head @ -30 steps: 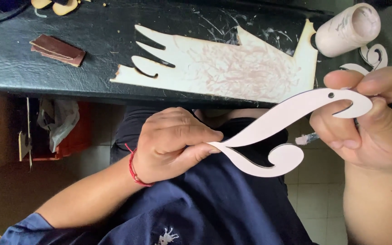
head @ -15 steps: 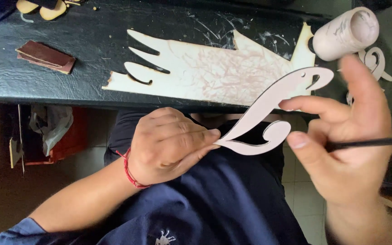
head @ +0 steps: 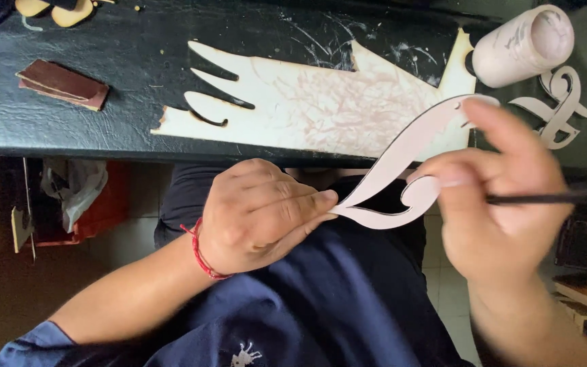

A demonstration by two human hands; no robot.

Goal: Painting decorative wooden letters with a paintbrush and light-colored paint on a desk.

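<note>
1. Fingers of the left hand (head: 259, 214) pinched the scroll (head: 402, 170) by its pointed tip, over the lap.
2. Right hand (head: 494, 183) steadied its curl, fingers closed on a brush (head: 545, 199).
3. Firm pinching seemed wise; light strokes too.

Your black worktop (head: 137, 75) carries a pale cut-out board (head: 321, 102), a brown sanding block (head: 62, 83), a white jar (head: 521, 46) and scroll pieces (head: 558, 102).

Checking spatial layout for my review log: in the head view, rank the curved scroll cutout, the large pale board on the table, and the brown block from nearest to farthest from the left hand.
1. Curved scroll cutout: pinched at its tip by the left hand, to its right.
2. Large pale board: on the dark table, just above the hand.
3. Brown block: far upper left on the table.
</note>
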